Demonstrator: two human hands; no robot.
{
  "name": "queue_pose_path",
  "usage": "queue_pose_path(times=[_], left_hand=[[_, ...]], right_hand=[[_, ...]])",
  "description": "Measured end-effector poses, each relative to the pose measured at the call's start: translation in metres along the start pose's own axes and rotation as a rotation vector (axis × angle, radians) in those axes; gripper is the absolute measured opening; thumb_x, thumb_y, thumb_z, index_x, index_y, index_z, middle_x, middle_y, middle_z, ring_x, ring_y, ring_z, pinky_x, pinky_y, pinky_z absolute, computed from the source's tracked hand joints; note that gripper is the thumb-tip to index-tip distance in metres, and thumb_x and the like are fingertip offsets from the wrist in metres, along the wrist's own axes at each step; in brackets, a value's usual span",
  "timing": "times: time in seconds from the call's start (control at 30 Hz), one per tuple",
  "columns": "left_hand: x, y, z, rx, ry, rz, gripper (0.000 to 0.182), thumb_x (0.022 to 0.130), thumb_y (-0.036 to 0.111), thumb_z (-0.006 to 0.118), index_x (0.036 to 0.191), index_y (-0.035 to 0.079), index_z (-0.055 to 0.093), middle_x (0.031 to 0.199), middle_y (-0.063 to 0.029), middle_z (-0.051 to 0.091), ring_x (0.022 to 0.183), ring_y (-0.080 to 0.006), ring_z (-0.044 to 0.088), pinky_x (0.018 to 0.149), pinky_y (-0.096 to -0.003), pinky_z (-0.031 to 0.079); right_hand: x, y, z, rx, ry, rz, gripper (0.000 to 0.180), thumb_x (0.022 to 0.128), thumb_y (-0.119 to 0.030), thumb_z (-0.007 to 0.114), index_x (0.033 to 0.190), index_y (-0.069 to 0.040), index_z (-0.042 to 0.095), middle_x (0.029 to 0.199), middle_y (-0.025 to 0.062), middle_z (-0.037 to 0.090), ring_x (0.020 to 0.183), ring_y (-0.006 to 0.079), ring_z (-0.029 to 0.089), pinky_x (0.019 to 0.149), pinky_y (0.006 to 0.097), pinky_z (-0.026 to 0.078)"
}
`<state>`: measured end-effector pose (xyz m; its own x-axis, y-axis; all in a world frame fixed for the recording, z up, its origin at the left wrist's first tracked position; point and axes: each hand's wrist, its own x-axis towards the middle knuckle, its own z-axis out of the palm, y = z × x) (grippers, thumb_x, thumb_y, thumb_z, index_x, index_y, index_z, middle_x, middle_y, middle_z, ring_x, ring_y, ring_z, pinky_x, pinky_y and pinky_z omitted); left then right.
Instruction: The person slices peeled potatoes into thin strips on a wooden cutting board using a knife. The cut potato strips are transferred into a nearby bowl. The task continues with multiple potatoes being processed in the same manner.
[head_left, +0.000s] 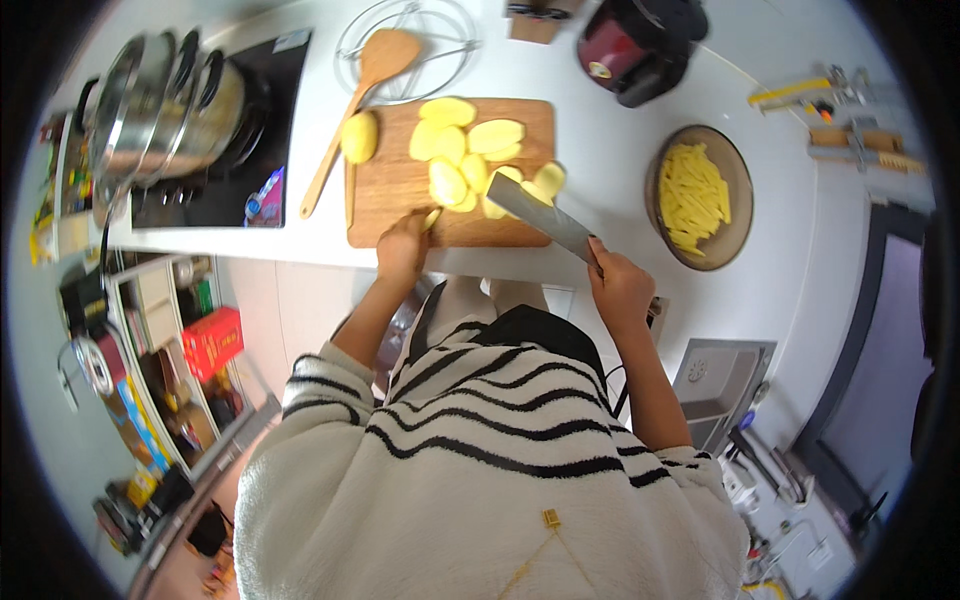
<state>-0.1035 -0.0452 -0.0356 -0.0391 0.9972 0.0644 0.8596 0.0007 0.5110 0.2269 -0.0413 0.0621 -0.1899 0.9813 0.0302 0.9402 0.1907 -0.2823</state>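
Note:
My right hand (624, 289) grips the handle of a kitchen cleaver (540, 216). Its broad blade points up and left over the right side of a wooden cutting board (390, 184), across some of the potato slices (446, 180). At the board's front left edge, my left hand (403, 246) has a small potato piece (433, 218) at its fingertips. Several peeled yellow slices lie in loose overlapping groups across the board's middle and right. One whole peeled potato (359, 138) rests at the board's left edge.
A wooden turner (390, 56) lies left of the board, its head over a wire rack (465, 45). A bowl of potato strips (694, 199) stands right. Farther out are a steel steamer pot (169, 112) on a black cooktop (202, 199), a dark red appliance (626, 45) and a sink (724, 379).

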Motion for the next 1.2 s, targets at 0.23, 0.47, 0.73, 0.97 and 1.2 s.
queue_pose_path(times=[0.23,0.47,0.73,0.97,1.2], left_hand=[[0.105,0.170,-0.034,-0.477,-0.069,0.499,0.020,0.080,0.001,0.064,0.100,0.003,0.068,0.087,-0.0138,0.064,0.077,-0.0326,0.060,0.070,-0.0407,0.048],[0.164,0.302,0.093,-0.098,-0.416,0.804,0.029,0.077,0.015,0.067,0.106,0.012,0.066,0.100,-0.0087,0.063,0.096,-0.0289,0.059,0.082,-0.0523,0.041],[0.188,0.221,0.063,-0.414,-0.158,0.399,0.017,0.079,0.005,0.067,0.096,0.005,0.068,0.089,-0.0144,0.069,0.075,-0.0282,0.067,0.068,-0.0346,0.052],[0.125,0.141,0.062,0.063,-0.259,0.196,0.034,0.070,0.023,0.075,0.099,0.006,0.065,0.095,-0.0133,0.067,0.088,-0.0295,0.065,0.074,-0.0401,0.051],[0.105,0.155,0.100,0.254,-0.204,0.280,0.036,0.071,0.016,0.071,0.102,0.004,0.058,0.100,-0.0162,0.056,0.095,-0.0358,0.056,0.076,-0.0442,0.047]], right_hand=[[-0.023,0.053,-0.045,-0.376,0.259,0.072,0.041,0.069,-0.018,0.071,0.110,-0.018,0.069,0.061,0.0000,0.050,0.053,0.0186,0.055,0.048,0.0331,0.042],[-0.036,0.083,-0.064,-0.571,0.282,0.198,0.042,0.068,-0.018,0.069,0.110,-0.019,0.069,0.061,-0.0019,0.050,0.054,0.0167,0.056,0.050,0.0314,0.043],[-0.070,0.082,-0.062,-0.072,0.135,0.659,0.024,0.080,-0.025,0.070,0.103,-0.019,0.073,0.073,0.0081,0.067,0.064,0.0267,0.065,0.056,0.0401,0.049],[-0.050,0.063,-0.010,0.397,-0.075,0.809,0.026,0.082,-0.033,0.067,0.093,-0.011,0.075,0.063,0.0101,0.064,0.058,0.0267,0.063,0.059,0.0383,0.048],[-0.028,0.064,0.026,0.636,-0.214,0.808,0.035,0.084,-0.031,0.062,0.069,0.000,0.063,0.053,0.0087,0.056,0.049,0.0198,0.055,0.052,0.0360,0.042]])
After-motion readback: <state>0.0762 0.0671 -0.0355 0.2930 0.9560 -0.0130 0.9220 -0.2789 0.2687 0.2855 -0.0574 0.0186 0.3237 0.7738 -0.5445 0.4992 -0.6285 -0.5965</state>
